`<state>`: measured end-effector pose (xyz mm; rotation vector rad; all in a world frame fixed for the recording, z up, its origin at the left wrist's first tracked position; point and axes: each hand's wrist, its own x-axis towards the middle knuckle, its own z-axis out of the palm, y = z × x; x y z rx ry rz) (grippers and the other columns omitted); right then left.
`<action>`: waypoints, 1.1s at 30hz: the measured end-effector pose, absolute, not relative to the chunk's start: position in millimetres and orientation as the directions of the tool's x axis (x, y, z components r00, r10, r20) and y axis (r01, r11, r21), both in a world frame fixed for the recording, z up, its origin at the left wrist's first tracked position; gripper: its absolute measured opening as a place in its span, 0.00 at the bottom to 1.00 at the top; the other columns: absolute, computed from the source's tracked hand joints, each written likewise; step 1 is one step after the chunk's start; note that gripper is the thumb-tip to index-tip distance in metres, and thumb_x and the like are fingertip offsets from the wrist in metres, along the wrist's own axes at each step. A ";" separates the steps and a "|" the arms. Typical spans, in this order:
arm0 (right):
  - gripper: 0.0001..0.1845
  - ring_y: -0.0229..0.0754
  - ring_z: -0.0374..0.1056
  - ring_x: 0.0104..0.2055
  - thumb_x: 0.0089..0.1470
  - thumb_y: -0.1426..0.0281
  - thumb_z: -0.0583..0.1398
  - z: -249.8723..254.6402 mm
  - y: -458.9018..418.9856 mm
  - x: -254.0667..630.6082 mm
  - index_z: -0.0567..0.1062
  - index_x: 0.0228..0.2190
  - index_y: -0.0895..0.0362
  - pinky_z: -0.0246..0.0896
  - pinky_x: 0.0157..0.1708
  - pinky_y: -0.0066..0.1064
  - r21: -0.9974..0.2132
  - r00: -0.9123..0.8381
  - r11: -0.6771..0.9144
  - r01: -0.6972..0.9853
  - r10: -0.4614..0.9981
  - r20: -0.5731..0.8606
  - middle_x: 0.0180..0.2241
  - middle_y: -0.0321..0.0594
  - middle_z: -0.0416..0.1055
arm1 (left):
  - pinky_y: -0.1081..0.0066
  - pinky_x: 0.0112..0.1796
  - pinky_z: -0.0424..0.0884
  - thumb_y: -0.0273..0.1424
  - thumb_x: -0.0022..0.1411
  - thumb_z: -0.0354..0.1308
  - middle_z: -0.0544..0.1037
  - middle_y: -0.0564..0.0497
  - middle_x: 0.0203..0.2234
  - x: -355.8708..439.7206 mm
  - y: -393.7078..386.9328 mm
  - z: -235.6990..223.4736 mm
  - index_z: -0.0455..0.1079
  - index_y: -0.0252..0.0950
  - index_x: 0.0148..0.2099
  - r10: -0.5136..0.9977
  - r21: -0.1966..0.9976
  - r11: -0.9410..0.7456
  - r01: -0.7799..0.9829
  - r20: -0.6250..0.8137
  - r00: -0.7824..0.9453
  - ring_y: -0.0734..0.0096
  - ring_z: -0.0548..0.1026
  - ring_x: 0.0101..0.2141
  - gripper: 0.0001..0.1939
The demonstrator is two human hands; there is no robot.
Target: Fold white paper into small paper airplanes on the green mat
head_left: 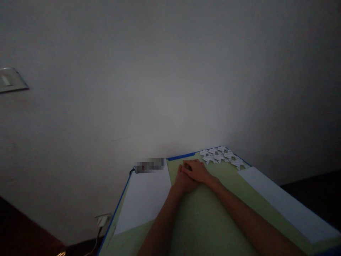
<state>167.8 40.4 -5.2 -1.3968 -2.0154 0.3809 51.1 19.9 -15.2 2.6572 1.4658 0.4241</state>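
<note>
My two hands lie together on the green tabletop (207, 220), near its far edge. My right hand (197, 171) rests over the left one, its fingers closed and curved across it. Beneath it, my left hand (185, 183) is partly covered, with its fingers folded in. No object shows in either hand. Just to the right are several white paper stars (218, 156), flat on the table. Left of the hands lies a large white sheet of paper (146, 199). A blurred-out object (149, 165) sits on that sheet's far end.
A white paper strip (287, 202) runs along the right table edge. Blue edging (181, 156) borders the table, which stands against a grey wall (170, 89). A plug with a cord (102, 221) is in a low wall socket at the left; a switch plate (12, 80) is higher up.
</note>
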 end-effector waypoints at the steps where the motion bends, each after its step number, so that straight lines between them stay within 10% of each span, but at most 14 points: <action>1: 0.22 0.50 0.68 0.57 0.62 0.62 0.58 -8.1 46.8 172.4 0.77 0.55 0.53 0.56 0.58 0.40 -0.603 -0.182 0.374 0.705 0.917 0.355 0.54 0.44 0.77 | 0.43 0.68 0.41 0.47 0.67 0.50 0.58 0.41 0.71 51.1 18.6 -12.8 0.55 0.40 0.74 0.847 0.187 -0.528 0.828 0.178 0.500 0.38 0.51 0.70 0.38; 11: 0.17 0.45 0.75 0.42 0.61 0.64 0.53 -25.0 75.5 177.3 0.80 0.38 0.58 0.66 0.47 0.34 -0.818 0.092 0.287 0.498 0.921 0.378 0.40 0.45 0.80 | 0.43 0.68 0.40 0.56 0.69 0.41 0.50 0.37 0.73 49.8 15.3 -12.3 0.50 0.35 0.76 0.873 0.178 -0.485 0.856 0.155 0.463 0.38 0.46 0.72 0.43; 33: 0.15 0.47 0.73 0.42 0.56 0.62 0.56 -31.5 78.7 177.6 0.80 0.33 0.57 0.66 0.49 0.38 -0.860 0.179 0.309 0.406 0.896 0.406 0.38 0.45 0.79 | 0.44 0.68 0.43 0.48 0.71 0.45 0.57 0.41 0.71 44.1 17.9 -9.7 0.60 0.40 0.71 0.863 0.309 -0.505 0.806 0.196 0.465 0.45 0.53 0.71 0.33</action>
